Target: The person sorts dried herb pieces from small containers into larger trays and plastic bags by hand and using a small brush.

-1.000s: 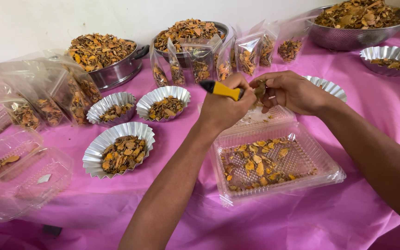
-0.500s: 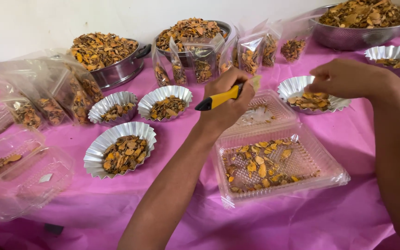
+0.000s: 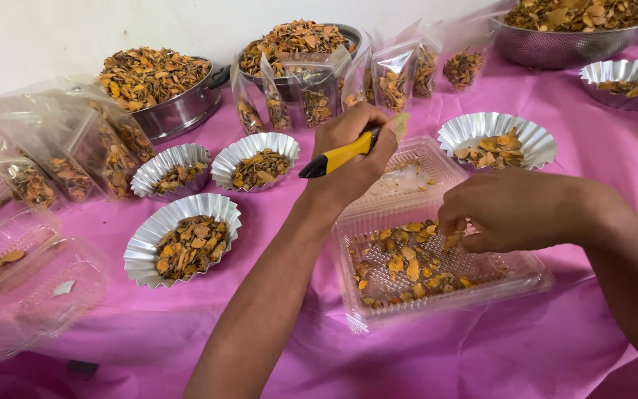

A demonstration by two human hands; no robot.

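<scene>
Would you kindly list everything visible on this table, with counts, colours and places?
pink plastic table cover: one, over the whole table.
clear hinged plastic box with orange-brown dried slices: one, open, front centre.
yellow-and-black utility knife: one, in the left hand.
fluted silver foil cups: five in view, holding dried slices, three left of centre, two at right.
clear plastic pouches of slices: many, standing at back centre and at left; exact count unclear.
round steel pots: two, heaped with slices, back left and centre.
steel mesh bowl: one, back right.
empty-looking clear plastic boxes: at least one, front left.
left hand: gripping the knife above the box lid.
right hand: fingers in the box's slices.
</scene>
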